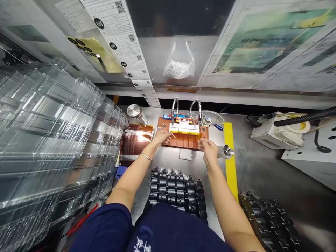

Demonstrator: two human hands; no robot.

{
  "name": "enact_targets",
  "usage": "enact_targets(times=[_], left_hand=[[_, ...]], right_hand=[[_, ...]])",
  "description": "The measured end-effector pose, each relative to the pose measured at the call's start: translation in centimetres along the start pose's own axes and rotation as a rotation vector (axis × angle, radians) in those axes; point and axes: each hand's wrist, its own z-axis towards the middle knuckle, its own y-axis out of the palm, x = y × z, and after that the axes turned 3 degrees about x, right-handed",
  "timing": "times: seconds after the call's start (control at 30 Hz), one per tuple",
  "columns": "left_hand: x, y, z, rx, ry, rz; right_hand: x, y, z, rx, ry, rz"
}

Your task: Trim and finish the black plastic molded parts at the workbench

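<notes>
Metal desk (245, 164), brown fixture (183, 143), left hand (160, 137) and right hand (209, 148) at its near corners, fingers curled, cannot tell whether pinching anything, clear trays (57, 115) at left.

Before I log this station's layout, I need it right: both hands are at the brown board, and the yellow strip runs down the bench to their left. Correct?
Not quite: the head view shows the yellow strip running down the bench to their right. The left hand and right hand are at the brown board.
</notes>
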Motion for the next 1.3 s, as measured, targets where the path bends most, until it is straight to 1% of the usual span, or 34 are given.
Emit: enact_targets(times=[0.07, 0.13, 0.3, 0.53, 0.8, 1.03, 1.3], left_hand=[[0.0, 0.0, 0.9, 0.061, 0.009, 0.017], [0.2, -0.1, 1.7, 0.096, 0.012, 0.033], [0.8, -0.3, 2.4, 0.127, -0.003, 0.056], [1.8, -0.6, 2.4, 0.120, -0.027, 0.076], [1.8, -0.6, 3.0, 0.098, -0.014, 0.073], [1.8, -0.6, 2.6, 0.056, 0.043, 0.062], [1.8, -0.5, 2.4, 0.066, 0.036, 0.069]], right_hand=[[0.0, 0.5, 0.6, 0.002, 0.019, -0.024], [-0.1, 0.8, 1.1, -0.001, 0.035, -0.043], [-0.1, 1.5, 1.9, 0.024, 0.075, -0.057], [-0.6, 2.0, 2.0, 0.057, 0.134, -0.013], [-1.7, 2.5, 1.8, 0.098, 0.188, 0.024], [-2.0, 2.5, 1.8, 0.086, 0.217, 0.027], [-2.1, 2.3, 2.0, 0.074, 0.228, 0.033]])
